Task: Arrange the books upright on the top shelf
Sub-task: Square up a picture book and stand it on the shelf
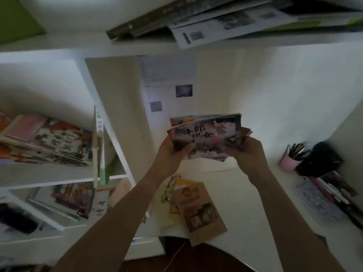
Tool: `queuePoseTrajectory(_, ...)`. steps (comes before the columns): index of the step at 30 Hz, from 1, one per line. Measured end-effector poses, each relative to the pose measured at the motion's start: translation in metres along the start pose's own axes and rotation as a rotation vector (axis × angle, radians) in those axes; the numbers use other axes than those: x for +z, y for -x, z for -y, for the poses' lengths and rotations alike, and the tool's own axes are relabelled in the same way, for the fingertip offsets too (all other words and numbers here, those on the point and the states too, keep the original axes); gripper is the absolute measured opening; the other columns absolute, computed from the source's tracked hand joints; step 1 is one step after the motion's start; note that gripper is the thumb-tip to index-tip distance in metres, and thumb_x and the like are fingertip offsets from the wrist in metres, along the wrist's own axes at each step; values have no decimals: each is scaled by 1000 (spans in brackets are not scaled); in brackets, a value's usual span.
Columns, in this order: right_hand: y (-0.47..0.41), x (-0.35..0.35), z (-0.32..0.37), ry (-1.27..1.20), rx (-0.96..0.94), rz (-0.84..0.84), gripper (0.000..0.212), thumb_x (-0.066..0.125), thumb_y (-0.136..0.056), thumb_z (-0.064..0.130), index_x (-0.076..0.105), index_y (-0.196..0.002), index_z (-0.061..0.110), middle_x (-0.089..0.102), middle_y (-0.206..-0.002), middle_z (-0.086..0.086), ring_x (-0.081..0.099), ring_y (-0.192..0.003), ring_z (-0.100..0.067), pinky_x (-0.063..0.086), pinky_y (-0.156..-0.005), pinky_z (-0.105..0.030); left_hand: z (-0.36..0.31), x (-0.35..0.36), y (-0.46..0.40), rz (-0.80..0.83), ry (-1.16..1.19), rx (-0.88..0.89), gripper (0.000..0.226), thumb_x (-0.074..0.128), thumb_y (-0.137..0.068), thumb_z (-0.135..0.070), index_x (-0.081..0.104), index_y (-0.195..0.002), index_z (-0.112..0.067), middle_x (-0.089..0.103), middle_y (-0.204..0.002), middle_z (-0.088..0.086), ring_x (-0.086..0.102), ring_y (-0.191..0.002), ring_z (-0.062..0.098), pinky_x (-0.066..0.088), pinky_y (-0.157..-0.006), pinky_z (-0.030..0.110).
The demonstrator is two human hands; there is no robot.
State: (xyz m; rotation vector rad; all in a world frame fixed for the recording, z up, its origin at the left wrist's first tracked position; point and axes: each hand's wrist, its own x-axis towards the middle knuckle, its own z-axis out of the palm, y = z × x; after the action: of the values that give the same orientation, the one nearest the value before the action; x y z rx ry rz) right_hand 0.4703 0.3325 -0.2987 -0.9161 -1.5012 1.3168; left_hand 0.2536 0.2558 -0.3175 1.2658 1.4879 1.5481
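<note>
The front cover of the stack of books carries large black characters reading 牛郎织女 over a purple, flowery picture. The person holds this stack in both hands, raised above the white worktop and facing the head camera. The left hand has a closed grip on the stack's lower left corner, thumb curled over the cover. The right hand grips the lower right edge, its fingers hidden behind the books. Both forearms reach up from the bottom of the view.

On the worktop lies a brown booklet whose print is too blurred to read. At the left, the white shelf unit holds more books lying slanted; their red and white covers show characters that cannot be made out. On the top shelf, cut off by the frame, papers and books lie flat. At right stand a pink cup of pens and a dark, blurred object.
</note>
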Motion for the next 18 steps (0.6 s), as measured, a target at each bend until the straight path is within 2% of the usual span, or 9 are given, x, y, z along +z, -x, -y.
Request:
queuePoseTrajectory(2, -25, -4, -10, -8, -15, 0, 34, 73, -82, -12, 74, -91, 21, 79, -85, 10, 74, -85, -9, 58, -74, -22, 5, 10, -22, -18, 33, -2, 52, 74, -90, -14, 53, -136, -2, 68, -129, 10, 65, -122, 22, 54, -104, 41)
queuePoseTrajectory(6, -63, -5, -39, -43, -15, 49, 39, 65, -83, -20, 71, -98, 16, 78, -89, 6, 74, -90, -15, 60, -78, -28, 21, 22, -45, -49, 50, -44, 44, 65, -94, 5, 52, -136, 1, 66, -129, 14, 65, -120, 20, 56, -101, 37)
queuePoseTrajectory(10, -79, 0, -56, -79, -9, 95, 38, 62, -84, -23, 68, -101, 11, 78, -84, 13, 74, -83, -5, 56, -71, -17, 34, 23, -49, -113, 54, -83, 43, 65, -93, 7, 54, -133, -1, 65, -130, 19, 64, -121, 28, 55, -103, 42)
queuePoseTrajectory(13, -83, 1, -67, -98, 4, 125, 36, 63, -85, -21, 69, -103, 9, 78, -85, 13, 74, -84, -4, 56, -71, -17, 42, 24, -49, -158, 54, -112, 42, 66, -92, 6, 55, -132, 1, 66, -128, 19, 65, -121, 30, 54, -104, 47)
queuePoseTrajectory(16, -81, -5, -91, -103, 37, 132, 34, 66, -86, -17, 69, -112, 4, 78, -92, 9, 74, -90, -9, 56, -73, -18, 57, 31, -44, -168, 42, -162, 34, 69, -91, 4, 65, -120, -14, 70, -120, 12, 67, -116, 27, 53, -104, 49)
queuePoseTrajectory(18, -73, -12, -117, -104, 89, 120, 33, 67, -86, -16, 69, -111, 6, 79, -92, 9, 74, -91, -11, 57, -75, -19, 77, 41, -35, -148, 49, -193, 32, 72, -90, 2, 70, -109, -25, 69, -120, 16, 66, -117, 30, 53, -104, 52)
